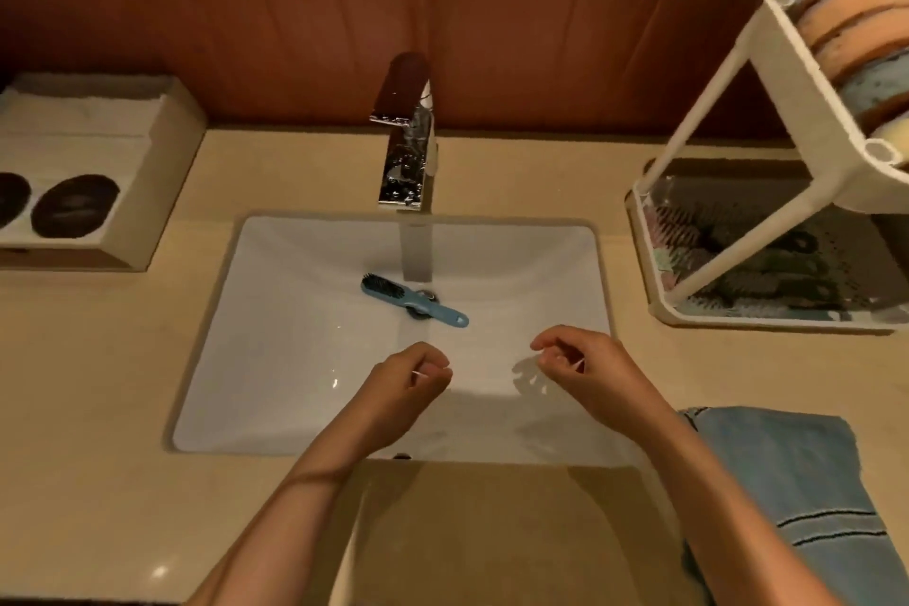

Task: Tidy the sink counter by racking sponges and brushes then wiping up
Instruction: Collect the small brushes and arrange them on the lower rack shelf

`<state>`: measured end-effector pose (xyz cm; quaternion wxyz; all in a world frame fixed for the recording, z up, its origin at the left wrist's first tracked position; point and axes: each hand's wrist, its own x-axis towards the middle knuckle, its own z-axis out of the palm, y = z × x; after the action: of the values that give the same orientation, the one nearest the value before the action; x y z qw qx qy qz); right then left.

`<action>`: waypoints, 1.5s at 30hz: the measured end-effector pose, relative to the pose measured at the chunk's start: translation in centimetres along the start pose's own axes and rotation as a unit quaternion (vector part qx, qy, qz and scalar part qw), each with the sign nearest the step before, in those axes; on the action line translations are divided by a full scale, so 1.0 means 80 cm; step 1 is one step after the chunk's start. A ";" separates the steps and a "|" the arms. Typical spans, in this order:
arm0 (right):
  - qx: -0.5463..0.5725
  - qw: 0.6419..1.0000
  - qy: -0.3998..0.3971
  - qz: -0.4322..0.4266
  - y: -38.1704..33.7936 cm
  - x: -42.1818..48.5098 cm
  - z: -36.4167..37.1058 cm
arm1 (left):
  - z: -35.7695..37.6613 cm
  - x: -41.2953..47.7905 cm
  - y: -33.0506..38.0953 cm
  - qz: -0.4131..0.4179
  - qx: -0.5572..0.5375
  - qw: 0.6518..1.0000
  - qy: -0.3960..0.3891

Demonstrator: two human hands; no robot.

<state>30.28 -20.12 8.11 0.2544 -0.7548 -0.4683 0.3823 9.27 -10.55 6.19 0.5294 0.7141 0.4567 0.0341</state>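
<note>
Both hands over the front of the white rectangular sink basin (295, 359), well short of anything.
- Left hand (418, 376): fingers loosely curled, holding nothing that I can see.
- Right hand (575, 359): same, loosely curled and empty.

The slim blue plastic brush with dark bristles (413, 300) lies flat on the basin floor, slantwise across the drain (429, 294), just beyond the chrome faucet spout (408, 153).

Likely trouble:
- The basin looks glossy, maybe wet. A shallow pinch on the thin handle could let the brush slide or drop back.
- Carried right, it may drip across the beige stone counter (98, 408), which means more wiping.
- The white two-tier plastic rack (728, 79) stands tall and looks light. Its top is packed with orange and blue sponges (846, 20) and its lower tray is crowded. A push could rock it or spill something.
- The striped blue towel (787, 482) lies near the counter's front edge, beside the right forearm, and could get dragged off.
</note>
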 end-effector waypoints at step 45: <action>-0.168 0.933 -0.254 -0.190 -0.294 0.120 0.338 | -0.426 -0.198 -0.350 -0.215 0.271 0.915 0.209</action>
<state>-1.27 -0.60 6.68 0.0644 -0.5615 -0.7094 0.4211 -35.29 3.91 5.93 0.2027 0.6914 0.6911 -0.0575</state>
